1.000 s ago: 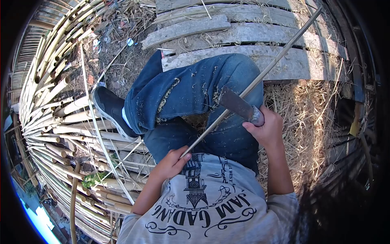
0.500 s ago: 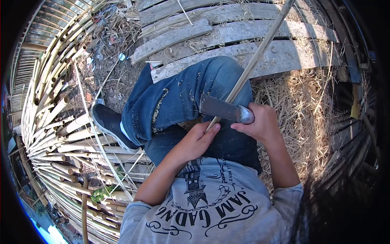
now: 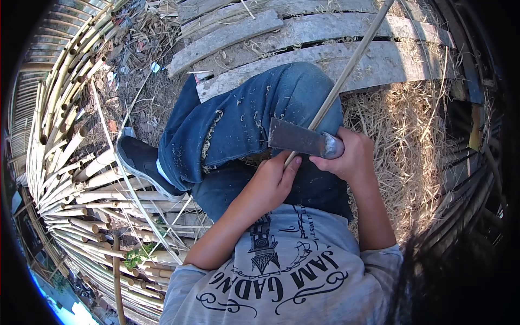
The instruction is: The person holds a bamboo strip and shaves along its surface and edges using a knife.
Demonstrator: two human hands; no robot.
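My left hand [image 3: 277,174] is closed round the lower end of a long thin bamboo strip [image 3: 352,64], which slants up to the right across my raised knee. In my right hand [image 3: 352,154] is the handle end of a broad-bladed knife [image 3: 298,137]. Its dark flat blade lies across the strip just above my left hand, pointing left. The handle itself is mostly hidden in my fingers. Pale shavings cling to my jeans [image 3: 244,116].
Many cut bamboo poles [image 3: 86,211] fan out at the left. Weathered planks [image 3: 379,62] lie ahead, with a loose board [image 3: 227,40] on them. Dry shavings [image 3: 401,157] cover the ground at the right. My shoe [image 3: 143,162] rests beside the poles.
My left hand has moved up and right from near my waist to a grip close below the blade. The view has shifted, and the knife still lies across the strip.
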